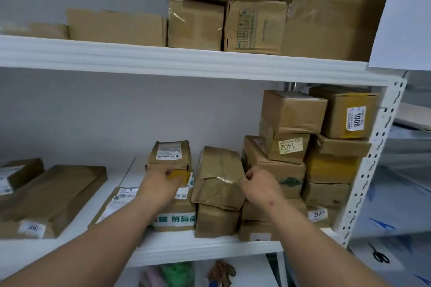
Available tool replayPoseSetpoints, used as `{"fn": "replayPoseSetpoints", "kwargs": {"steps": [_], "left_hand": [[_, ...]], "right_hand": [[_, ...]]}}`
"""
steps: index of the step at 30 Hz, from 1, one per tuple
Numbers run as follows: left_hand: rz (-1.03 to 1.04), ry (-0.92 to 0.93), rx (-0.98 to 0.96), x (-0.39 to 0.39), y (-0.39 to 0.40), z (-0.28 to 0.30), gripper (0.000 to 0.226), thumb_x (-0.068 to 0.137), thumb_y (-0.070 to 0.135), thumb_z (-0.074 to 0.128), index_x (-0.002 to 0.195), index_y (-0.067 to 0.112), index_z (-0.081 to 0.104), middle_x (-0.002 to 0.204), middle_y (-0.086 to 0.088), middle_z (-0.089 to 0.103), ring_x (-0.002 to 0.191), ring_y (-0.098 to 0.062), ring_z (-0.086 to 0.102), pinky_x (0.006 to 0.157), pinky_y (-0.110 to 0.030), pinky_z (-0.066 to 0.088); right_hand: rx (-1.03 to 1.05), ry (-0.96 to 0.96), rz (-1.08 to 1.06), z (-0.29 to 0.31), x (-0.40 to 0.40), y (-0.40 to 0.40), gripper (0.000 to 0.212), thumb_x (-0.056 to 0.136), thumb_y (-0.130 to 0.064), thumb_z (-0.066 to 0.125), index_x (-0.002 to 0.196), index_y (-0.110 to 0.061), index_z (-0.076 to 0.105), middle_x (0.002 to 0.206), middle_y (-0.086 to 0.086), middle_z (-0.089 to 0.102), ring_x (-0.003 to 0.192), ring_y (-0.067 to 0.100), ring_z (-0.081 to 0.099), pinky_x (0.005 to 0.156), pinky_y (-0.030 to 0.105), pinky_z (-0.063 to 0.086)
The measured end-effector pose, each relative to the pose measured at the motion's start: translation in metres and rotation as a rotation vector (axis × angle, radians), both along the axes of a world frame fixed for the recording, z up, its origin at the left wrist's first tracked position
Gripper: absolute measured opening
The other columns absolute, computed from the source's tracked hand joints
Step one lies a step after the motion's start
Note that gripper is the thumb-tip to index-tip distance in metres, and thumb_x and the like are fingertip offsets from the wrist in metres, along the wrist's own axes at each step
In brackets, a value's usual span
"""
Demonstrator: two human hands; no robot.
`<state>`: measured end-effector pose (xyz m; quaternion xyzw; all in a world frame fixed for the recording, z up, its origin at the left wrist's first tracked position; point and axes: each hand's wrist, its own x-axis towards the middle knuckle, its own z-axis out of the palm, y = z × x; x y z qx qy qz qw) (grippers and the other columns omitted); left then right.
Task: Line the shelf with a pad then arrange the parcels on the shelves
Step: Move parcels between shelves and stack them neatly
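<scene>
On the middle shelf [205,248], the parcels are stacked mostly toward 3 o'clock, with flatter ones lying toward 9 o'clock. The left hand [161,187] rests against the front of a small upright parcel [171,158] bearing a white label, which stands on a taped box [177,213] with green printing. Its fingers appear curled onto a yellow-taped patch at the parcel's lower edge, so a light hold is judged, though the fingertips are partly hidden. The right hand [260,185] is set at the 3 o'clock edge of a crumpled parcel [220,177], which lies tilted on a plain box [217,220]; the fingers are bent and seem to pinch its taped corner.

The crumpled parcel is judged soft and fairly light: its wrapping is creased and dented, and the glossy tape could prove slippery. It would best be taken by both side faces rather than by a corner. The small upright parcel looks stiffer but narrow-based, so it may be tipped easily; a hold low on its two sides is advised.

Whether a pad already lines this shelf cannot be told; only a white surface is seen between the parcels. The labels are too blurred to be read in full. The upper shelf [186,63] carries larger boxes cut off at 12 o'clock. Items below the shelf at 6 o'clock are indistinct.
</scene>
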<state>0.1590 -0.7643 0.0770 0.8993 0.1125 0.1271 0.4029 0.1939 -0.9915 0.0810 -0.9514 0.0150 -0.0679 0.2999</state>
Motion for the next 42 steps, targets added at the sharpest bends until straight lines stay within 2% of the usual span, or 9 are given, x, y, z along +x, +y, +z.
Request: {"fn": "replayPoseSetpoints", "kwargs": {"steps": [4,8,11,14,21,24,28,37,42], "left_hand": [[-0.074,0.117,-0.024,0.006,-0.017,-0.006,0.012,0.095,0.033,0.054,0.094,0.024,0.062,0.087,0.004,0.063,0.093,-0.023,0.061,0.076,-0.029,0.042],[-0.143,0.263,-0.224,0.014,-0.036,-0.009,0.043,0.099,0.037,0.053,0.139,0.023,0.049,0.125,-0.003,0.061,0.110,-0.024,0.058,0.092,-0.030,0.045],[-0.170,0.317,-0.410,0.019,-0.044,-0.012,0.054,0.097,0.039,0.056,0.148,0.029,0.040,0.141,-0.004,0.056,0.122,-0.026,0.055,0.107,-0.040,0.044],[-0.138,0.323,-0.571,0.021,-0.049,-0.011,0.048,0.097,0.040,0.058,0.143,0.028,0.049,0.130,-0.004,0.063,0.113,-0.023,0.059,0.102,-0.038,0.047],[0.024,0.178,-0.766,0.013,-0.048,0.016,0.030,0.096,0.048,0.057,0.111,0.022,0.058,0.104,-0.006,0.064,0.097,-0.025,0.061,0.097,-0.051,0.051],[0.025,0.148,-0.884,0.000,-0.055,0.037,0.034,0.097,0.047,0.055,0.119,0.020,0.053,0.102,-0.007,0.064,0.091,-0.027,0.062,0.090,-0.053,0.053],[0.042,0.056,-0.931,-0.017,-0.058,0.059,0.037,0.097,0.045,0.056,0.123,0.019,0.051,0.100,-0.010,0.068,0.082,-0.027,0.067,0.062,-0.042,0.059],[0.021,-0.058,-0.845,-0.068,-0.039,0.087,0.029,0.091,0.038,0.053,0.111,0.018,0.061,0.101,-0.015,0.070,0.087,-0.033,0.070,0.078,-0.056,0.058],[-0.039,-0.043,-0.732,-0.113,-0.004,0.110,0.035,0.098,0.046,0.045,0.101,0.018,0.066,0.091,-0.009,0.068,0.081,-0.025,0.064,0.081,-0.042,0.058]], "right_hand": [[0.050,0.116,-0.030,-0.014,0.010,0.000,0.036,0.095,-0.035,0.052,0.120,-0.010,0.055,0.115,0.007,0.062,0.094,0.023,0.057,0.073,0.030,0.044],[0.189,0.202,0.010,-0.020,0.020,0.004,0.033,0.094,-0.036,0.057,0.114,-0.010,0.057,0.111,0.006,0.063,0.097,0.022,0.059,0.081,0.031,0.048],[0.299,0.226,-0.015,-0.023,0.024,0.007,0.049,0.094,-0.044,0.058,0.127,-0.009,0.054,0.122,0.007,0.061,0.111,0.025,0.058,0.091,0.034,0.049],[0.383,0.221,-0.028,-0.023,0.025,0.008,0.056,0.094,-0.046,0.056,0.136,-0.009,0.049,0.129,0.008,0.058,0.115,0.025,0.056,0.096,0.037,0.048],[0.541,0.075,-0.005,0.006,0.011,0.015,0.037,0.094,-0.045,0.056,0.119,-0.018,0.050,0.116,0.003,0.056,0.091,0.016,0.054,0.063,0.028,0.041],[0.613,-0.018,-0.018,0.021,0.001,0.014,0.032,0.093,-0.045,0.056,0.112,-0.019,0.052,0.111,0.003,0.057,0.084,0.013,0.053,0.056,0.027,0.036],[0.692,-0.161,0.001,0.040,-0.017,0.018,0.038,0.089,-0.046,0.059,0.118,-0.022,0.053,0.123,0.005,0.053,0.102,0.022,0.055,0.063,0.028,0.040],[0.672,-0.322,0.089,0.071,-0.083,0.031,0.039,0.087,-0.049,0.063,0.120,-0.034,0.051,0.121,-0.001,0.054,0.099,0.014,0.056,0.083,0.037,0.052],[0.557,-0.368,0.154,0.097,-0.123,0.055,0.049,0.089,-0.061,0.055,0.133,-0.040,0.050,0.128,-0.001,0.050,0.109,0.015,0.052,0.082,0.032,0.046]]}}
